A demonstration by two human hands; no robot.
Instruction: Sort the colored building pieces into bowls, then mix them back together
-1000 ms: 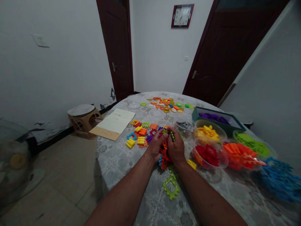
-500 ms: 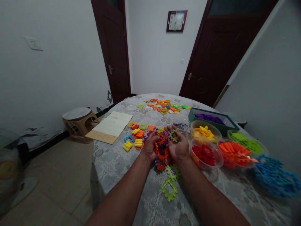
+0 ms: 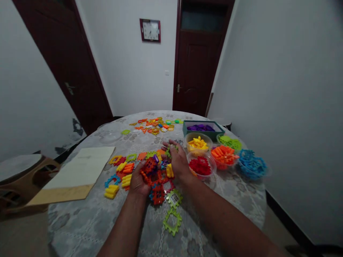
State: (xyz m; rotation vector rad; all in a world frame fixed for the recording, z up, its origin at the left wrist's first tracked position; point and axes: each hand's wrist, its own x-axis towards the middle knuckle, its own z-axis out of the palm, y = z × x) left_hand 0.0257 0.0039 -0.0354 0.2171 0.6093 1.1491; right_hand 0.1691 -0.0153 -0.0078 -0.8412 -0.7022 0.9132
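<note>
My left hand (image 3: 139, 180) is closed on the left side of an orange-red building-block assembly (image 3: 158, 178) made of notched square pieces. My right hand (image 3: 178, 160) is raised beyond the assembly, with a green notched piece (image 3: 171, 150) held against its fingers and thumb. A green piece with a white window grid (image 3: 174, 198) lies by the assembly's near right side, and a green square frame (image 3: 172, 221) lies nearer to me, apparently linked to it. Short yellow tubes (image 3: 169, 170) show between my hands. Parts of the assembly are hidden behind my fingers.
On the right stand clear bowls of red (image 3: 200, 166), orange (image 3: 223, 157), yellow (image 3: 197, 143), green (image 3: 229, 142) and blue pieces (image 3: 252, 164), beside a green box (image 3: 184, 129) of purple pieces. Paper (image 3: 77, 167) lies left; mixed pieces (image 3: 155, 125) lie at the far side.
My view has turned to the right, so the table appears further left. My right hand has moved away from my left hand, taking the green notched piece with it.
</note>
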